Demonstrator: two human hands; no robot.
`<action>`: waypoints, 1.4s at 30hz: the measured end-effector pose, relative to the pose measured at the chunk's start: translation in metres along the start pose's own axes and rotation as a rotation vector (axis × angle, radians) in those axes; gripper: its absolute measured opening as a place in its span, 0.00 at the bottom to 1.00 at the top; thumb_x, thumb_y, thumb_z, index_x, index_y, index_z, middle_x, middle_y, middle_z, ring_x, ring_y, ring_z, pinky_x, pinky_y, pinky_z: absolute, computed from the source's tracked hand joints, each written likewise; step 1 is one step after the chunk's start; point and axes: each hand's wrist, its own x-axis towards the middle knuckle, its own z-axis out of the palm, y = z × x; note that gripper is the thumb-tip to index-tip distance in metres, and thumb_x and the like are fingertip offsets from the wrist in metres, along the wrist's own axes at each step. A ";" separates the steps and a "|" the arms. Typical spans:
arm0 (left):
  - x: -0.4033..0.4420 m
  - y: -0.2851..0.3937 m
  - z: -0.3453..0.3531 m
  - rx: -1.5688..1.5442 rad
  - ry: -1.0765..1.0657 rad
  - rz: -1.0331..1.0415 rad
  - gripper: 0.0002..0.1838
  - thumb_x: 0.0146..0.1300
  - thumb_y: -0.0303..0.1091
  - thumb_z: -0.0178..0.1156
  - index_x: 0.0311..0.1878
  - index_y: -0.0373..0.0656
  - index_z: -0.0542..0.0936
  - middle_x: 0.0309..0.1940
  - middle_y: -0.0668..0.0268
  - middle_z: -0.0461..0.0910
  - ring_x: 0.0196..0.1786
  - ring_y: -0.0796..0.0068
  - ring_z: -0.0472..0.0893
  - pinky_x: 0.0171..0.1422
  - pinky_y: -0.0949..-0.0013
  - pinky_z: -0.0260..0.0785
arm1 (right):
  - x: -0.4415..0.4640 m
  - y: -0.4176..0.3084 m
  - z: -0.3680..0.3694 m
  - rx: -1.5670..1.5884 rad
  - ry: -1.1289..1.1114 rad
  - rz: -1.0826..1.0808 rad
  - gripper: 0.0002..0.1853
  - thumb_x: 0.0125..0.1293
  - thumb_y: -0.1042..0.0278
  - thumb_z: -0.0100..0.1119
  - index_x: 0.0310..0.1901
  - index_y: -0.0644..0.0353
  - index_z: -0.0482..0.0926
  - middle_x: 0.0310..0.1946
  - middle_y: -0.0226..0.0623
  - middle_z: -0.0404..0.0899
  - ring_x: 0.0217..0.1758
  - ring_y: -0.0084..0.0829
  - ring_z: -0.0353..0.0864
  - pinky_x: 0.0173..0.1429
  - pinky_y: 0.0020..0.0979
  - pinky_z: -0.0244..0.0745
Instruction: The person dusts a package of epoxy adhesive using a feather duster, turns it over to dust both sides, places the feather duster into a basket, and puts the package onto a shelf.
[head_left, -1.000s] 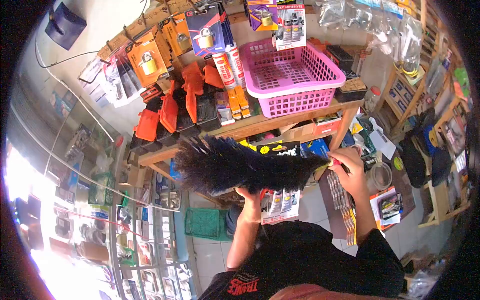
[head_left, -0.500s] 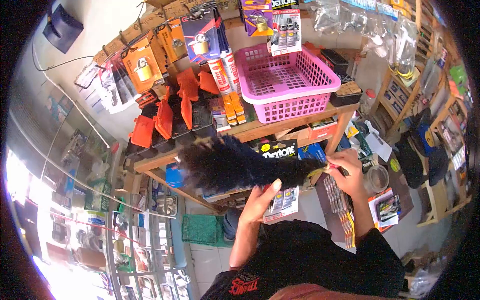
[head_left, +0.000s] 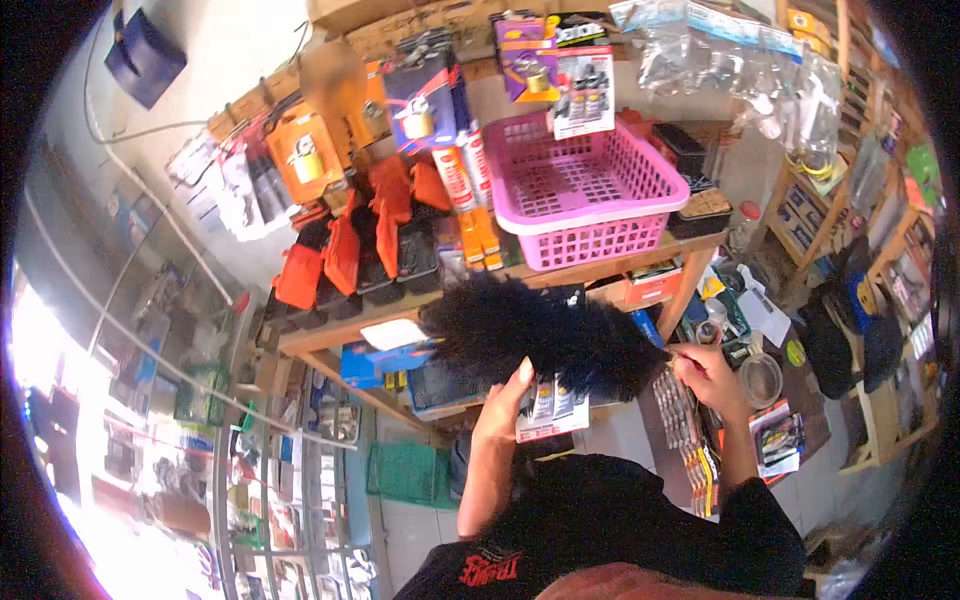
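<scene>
A fluffy black feather duster point(head_left: 560, 335) lies across the middle of the head view. My right hand point(head_left: 708, 380) is closed around its handle end at the right. Below the feathers, my left hand point(head_left: 500, 408) grips a carded pack of epoxy adhesive point(head_left: 556, 408), with the thumb upright along its left side. The feathers cover the upper part of the pack; only its lower part, with tubes pictured on it, shows. Most of my left fingers are hidden behind the pack.
Ahead, a wooden shelf point(head_left: 590, 262) carries a pink plastic basket point(head_left: 600, 215) and black bins with orange lids point(head_left: 300, 278). Packaged padlocks point(head_left: 415, 125) hang above. Glass shelving point(head_left: 290, 440) stands at the left. Strips of packets point(head_left: 690, 450) lie on a dark table at the right.
The duster has shifted right across the pack, and its feathers now hide the pack's printed top. My right hand has moved slightly right and down. The view has tilted a little upward.
</scene>
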 end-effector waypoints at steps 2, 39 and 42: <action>0.000 -0.001 0.005 0.039 -0.027 -0.080 0.32 0.59 0.46 0.69 0.56 0.27 0.76 0.48 0.55 0.82 0.46 0.66 0.82 0.50 0.62 0.76 | -0.004 -0.003 -0.002 0.052 0.015 0.085 0.14 0.70 0.67 0.51 0.48 0.69 0.79 0.26 0.28 0.75 0.28 0.17 0.70 0.34 0.22 0.66; 0.015 0.040 0.016 -0.130 0.046 0.276 0.34 0.72 0.59 0.37 0.70 0.44 0.65 0.67 0.59 0.68 0.68 0.58 0.68 0.72 0.51 0.58 | -0.079 -0.001 0.119 0.486 -0.070 0.312 0.09 0.69 0.66 0.57 0.35 0.63 0.77 0.18 0.22 0.68 0.21 0.12 0.64 0.24 0.20 0.58; 0.028 0.037 0.011 -0.299 -0.362 0.458 0.33 0.72 0.60 0.38 0.68 0.44 0.68 0.61 0.60 0.75 0.62 0.60 0.74 0.69 0.55 0.63 | -0.074 -0.002 0.125 0.492 -0.008 0.196 0.09 0.69 0.67 0.58 0.34 0.64 0.77 0.18 0.21 0.66 0.20 0.12 0.62 0.23 0.21 0.56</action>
